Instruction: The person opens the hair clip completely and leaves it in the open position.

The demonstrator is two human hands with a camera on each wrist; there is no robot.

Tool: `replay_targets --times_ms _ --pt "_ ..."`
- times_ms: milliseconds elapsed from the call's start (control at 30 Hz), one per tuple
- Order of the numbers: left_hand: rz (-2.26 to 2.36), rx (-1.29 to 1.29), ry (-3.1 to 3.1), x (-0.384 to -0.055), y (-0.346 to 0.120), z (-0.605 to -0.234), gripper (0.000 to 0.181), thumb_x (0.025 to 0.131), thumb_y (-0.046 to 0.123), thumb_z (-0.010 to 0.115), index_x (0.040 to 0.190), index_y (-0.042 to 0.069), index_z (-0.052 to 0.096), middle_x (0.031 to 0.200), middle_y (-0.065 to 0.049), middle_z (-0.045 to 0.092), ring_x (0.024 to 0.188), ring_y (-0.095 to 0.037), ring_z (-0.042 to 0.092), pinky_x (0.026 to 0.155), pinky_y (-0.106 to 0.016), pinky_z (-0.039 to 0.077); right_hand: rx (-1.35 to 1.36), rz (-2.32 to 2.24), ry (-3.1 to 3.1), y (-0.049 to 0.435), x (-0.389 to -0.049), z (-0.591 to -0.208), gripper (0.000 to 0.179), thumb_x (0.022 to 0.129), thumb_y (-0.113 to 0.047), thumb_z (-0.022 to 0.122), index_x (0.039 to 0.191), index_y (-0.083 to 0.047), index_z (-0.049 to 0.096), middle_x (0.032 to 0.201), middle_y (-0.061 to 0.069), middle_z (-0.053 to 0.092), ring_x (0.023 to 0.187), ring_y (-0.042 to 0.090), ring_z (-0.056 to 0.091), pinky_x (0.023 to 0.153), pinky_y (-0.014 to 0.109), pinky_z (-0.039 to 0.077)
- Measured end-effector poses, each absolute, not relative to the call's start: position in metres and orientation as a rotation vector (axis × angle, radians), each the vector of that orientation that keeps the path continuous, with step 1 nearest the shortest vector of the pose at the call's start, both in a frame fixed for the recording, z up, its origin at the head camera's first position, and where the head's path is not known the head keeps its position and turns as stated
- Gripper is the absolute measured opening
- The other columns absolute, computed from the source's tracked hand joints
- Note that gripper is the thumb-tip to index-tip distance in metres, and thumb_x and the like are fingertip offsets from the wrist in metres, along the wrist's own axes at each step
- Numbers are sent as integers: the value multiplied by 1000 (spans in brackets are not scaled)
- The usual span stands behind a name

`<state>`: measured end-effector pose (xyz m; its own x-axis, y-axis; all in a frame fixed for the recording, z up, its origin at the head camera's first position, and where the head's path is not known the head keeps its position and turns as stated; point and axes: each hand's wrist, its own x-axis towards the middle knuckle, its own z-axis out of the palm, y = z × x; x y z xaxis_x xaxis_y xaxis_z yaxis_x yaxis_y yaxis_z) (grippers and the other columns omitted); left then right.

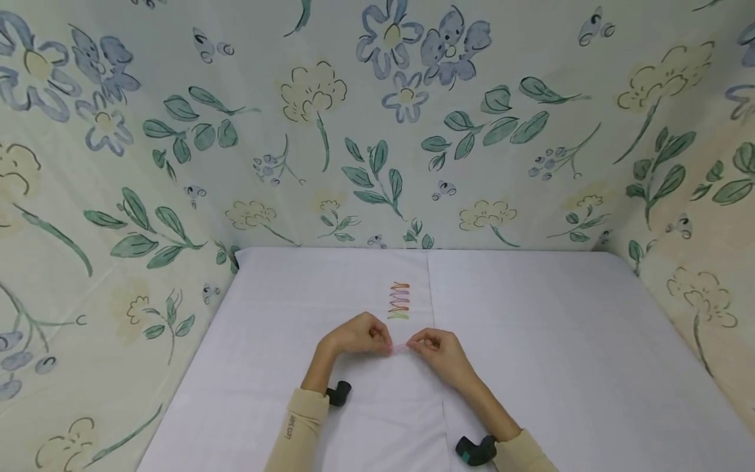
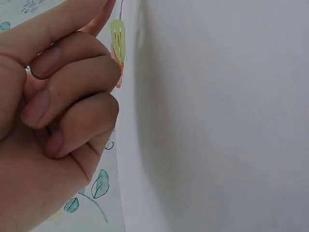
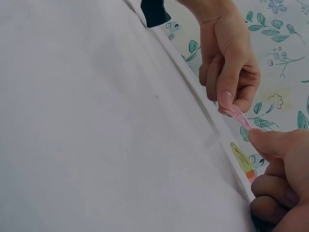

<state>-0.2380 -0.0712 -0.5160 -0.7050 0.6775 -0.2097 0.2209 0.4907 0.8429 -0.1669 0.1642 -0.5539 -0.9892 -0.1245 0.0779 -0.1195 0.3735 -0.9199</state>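
Note:
Both hands pinch a pink snap hair clip point(image 3: 239, 118), one at each end, a little above the white cloth. The left hand point(image 1: 361, 334) holds one end between thumb and forefinger, its other fingers curled in. At the opposite end is the right hand point(image 1: 445, 355), gripping with its fingertips. Beyond the hands, several hair clips lie stacked in a column on the cloth. The nearest is a green clip point(image 1: 398, 316), also visible in the left wrist view beside the fingers. In that view the pink clip cannot be made out.
A white cloth point(image 1: 531, 367) with a fold line covers the table. Floral fabric point(image 1: 389, 164) hangs behind it and at both sides. Each wrist wears a black camera, one at the left wrist point(image 1: 339, 393) and one at the right point(image 1: 475, 451).

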Motion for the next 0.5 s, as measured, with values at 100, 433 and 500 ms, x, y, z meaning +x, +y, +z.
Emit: replay_targets --times_ms 100,433,500 --pt "1227 695 2247 -238 -72 -515 5 89 12 80 85 12 79 61 6 55 57 -6 45 56 -21 37 -237 -1718 2570 164 -166 -552 6 91 -19 80 88 -15 80 56 -7 35 50 1 29 51 17 27" --pt "1474 657 2162 -239 -65 -514 14 92 20 79 95 7 78 76 -6 68 67 -9 46 65 -22 38 -290 -1845 2590 161 -165 -553 6 90 -17 81 90 -11 82 54 -5 34 47 -2 28 49 17 27" --pt "1480 657 2141 -239 -64 -514 14 91 18 80 96 4 78 74 -2 66 67 -8 46 64 -22 38 -288 -1877 2589 160 -165 -553 6 90 -16 81 91 -10 81 55 -5 33 47 -2 28 49 18 26"
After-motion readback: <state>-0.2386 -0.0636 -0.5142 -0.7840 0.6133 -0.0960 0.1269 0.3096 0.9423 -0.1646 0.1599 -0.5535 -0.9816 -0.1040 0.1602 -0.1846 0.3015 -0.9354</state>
